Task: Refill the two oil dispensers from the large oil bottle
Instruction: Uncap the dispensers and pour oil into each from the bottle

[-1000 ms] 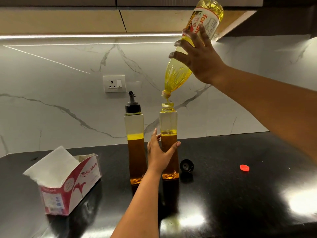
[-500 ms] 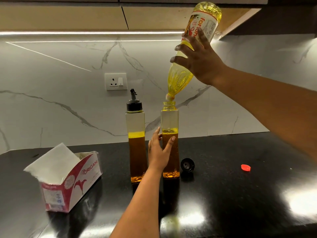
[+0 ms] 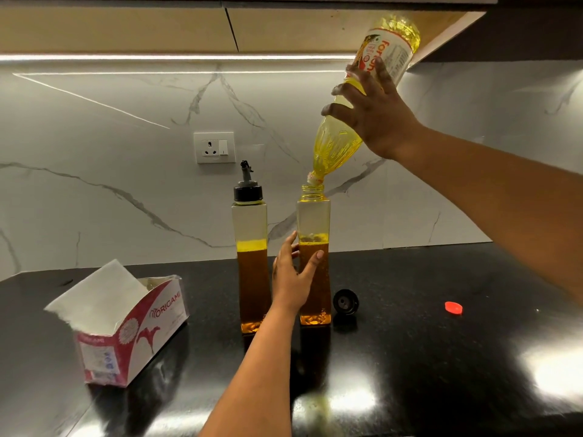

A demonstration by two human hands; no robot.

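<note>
1. The right hand (image 3: 380, 121) grips the big oil bottle (image 3: 362, 99), tipped mouth-down onto the open dispenser (image 3: 314, 257)
2. The left hand (image 3: 293, 279) holds that dispenser with thumb and fingers around it
3. The capped dispenser (image 3: 251, 257) stands just beside it on the black counter (image 3: 441, 357)
4. A black cap (image 3: 346, 301) and red cap (image 3: 453, 307) lie to the right; a tissue box (image 3: 126, 329) sits to the left

Large oil bottle (image 3: 339, 143): upper right, tipped mouth-down over uncapped dispenser (image 3: 313, 253), centre frame, upright, two-thirds full. Capped dispenser (image 3: 250, 247) just left, upright.
</note>
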